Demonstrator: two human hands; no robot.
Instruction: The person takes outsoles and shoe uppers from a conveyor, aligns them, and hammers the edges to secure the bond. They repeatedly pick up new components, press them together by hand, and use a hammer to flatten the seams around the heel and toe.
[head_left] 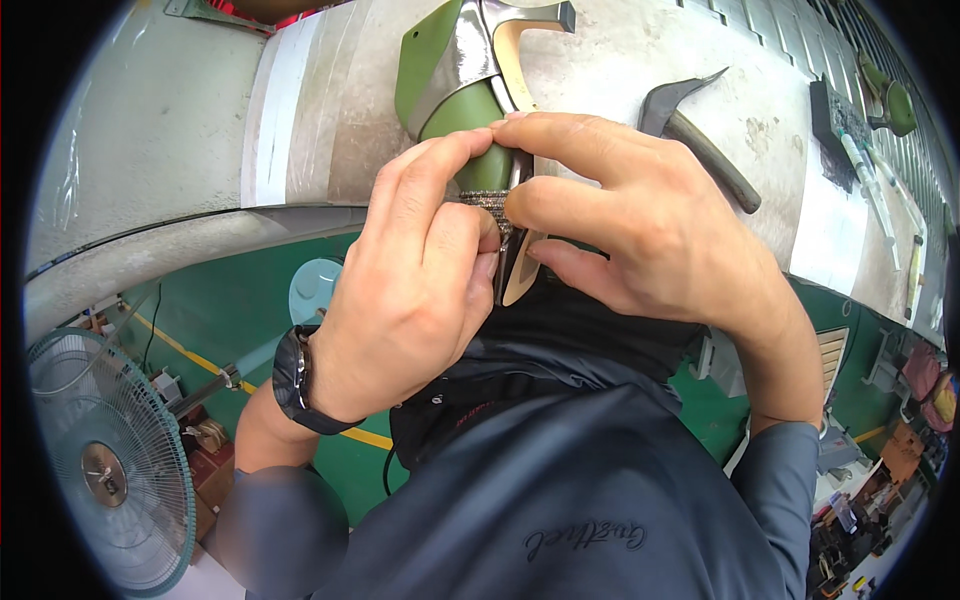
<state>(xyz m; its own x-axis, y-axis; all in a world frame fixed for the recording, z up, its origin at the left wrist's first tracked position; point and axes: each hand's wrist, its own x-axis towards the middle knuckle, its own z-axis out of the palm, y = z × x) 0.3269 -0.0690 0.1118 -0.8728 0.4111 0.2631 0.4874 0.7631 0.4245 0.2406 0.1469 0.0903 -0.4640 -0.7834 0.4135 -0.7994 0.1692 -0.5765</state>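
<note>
A green high-heeled shoe [476, 118] with a silver metallic heel part lies over the table edge, its heel pointing away from me and its tan sole facing right. Across its near end runs a glittering beaded strap [484, 200]. My left hand [415, 270] is closed at the shoe's left side, thumb and fingers pinched by the strap, its index fingertip resting on the green upper. From the right, my right hand [640, 215] grips the shoe with its index finger over the upper and the thumb against the sole. Fingers partly hide the strap and toe.
A hammer [705, 150] with a wooden handle lies right of the shoe. Pens [870, 185] and a dark block [832, 130] lie on the table's right, near another green piece [898, 108]. A standing fan [108, 470] is at lower left.
</note>
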